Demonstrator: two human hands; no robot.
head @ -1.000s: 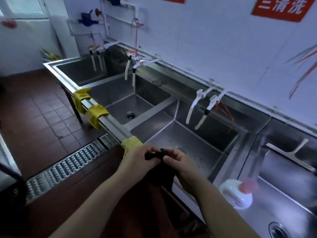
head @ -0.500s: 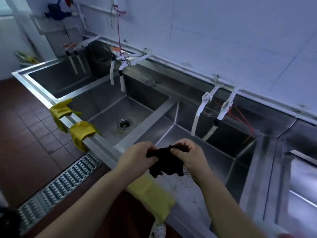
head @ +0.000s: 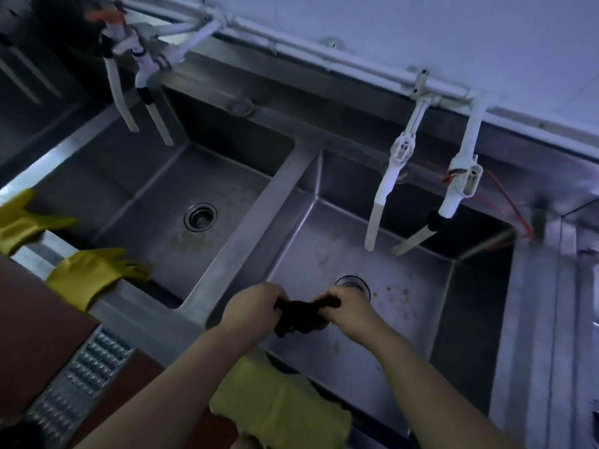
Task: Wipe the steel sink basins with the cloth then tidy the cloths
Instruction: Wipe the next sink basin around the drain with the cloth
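A dark bunched cloth [head: 299, 319] hangs between my two hands over the right steel basin [head: 415, 319]. My left hand [head: 254, 307] grips its left end and my right hand [head: 348, 311] grips its right end. The basin's drain [head: 355, 283] shows just behind my right hand, and brown specks dot the basin floor. A yellow cloth [head: 278, 406] lies draped over the front rim below my arms. To the left is a second basin [head: 168, 222] with its own drain [head: 200, 216].
Two yellow rubber gloves [head: 86, 275] [head: 19, 222] hang over the front rim at left. White taps [head: 382, 192] [head: 453, 196] hang over the right basin, and another pair [head: 139, 79] over the left one. A metal floor grate [head: 77, 387] runs below the sink.
My view has tilted down and moved closer over the sink. Both hands have carried the dark cloth forward and lower, out over the right basin.
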